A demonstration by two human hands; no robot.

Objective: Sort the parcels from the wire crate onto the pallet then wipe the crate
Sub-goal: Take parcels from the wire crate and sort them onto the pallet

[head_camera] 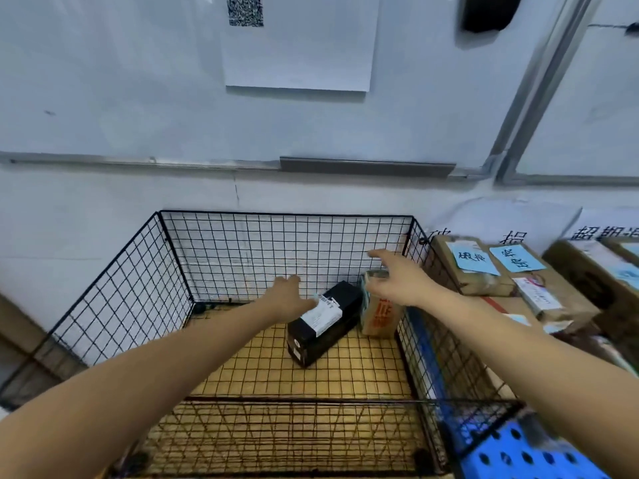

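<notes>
Sorting looks nearly done: black parcel point(323, 323) and brown parcel point(378, 311) remain at wire crate point(114, 299) far-right corner, left hand point(292, 299) and right hand point(394, 276) open-fingered, gripping neither (blue pallet point(518, 454) alongside; wiping unstarted).

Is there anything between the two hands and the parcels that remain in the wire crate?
Nothing visible. The left hand is at the black box, and the right hand is over the brown parcel; the wire crate is open on top.

One head-worn wide-angle view looks forward and down, from close above. A wire crate point(276, 305) fills the lower frame; a wall point(103, 98) fills the upper half.
</notes>
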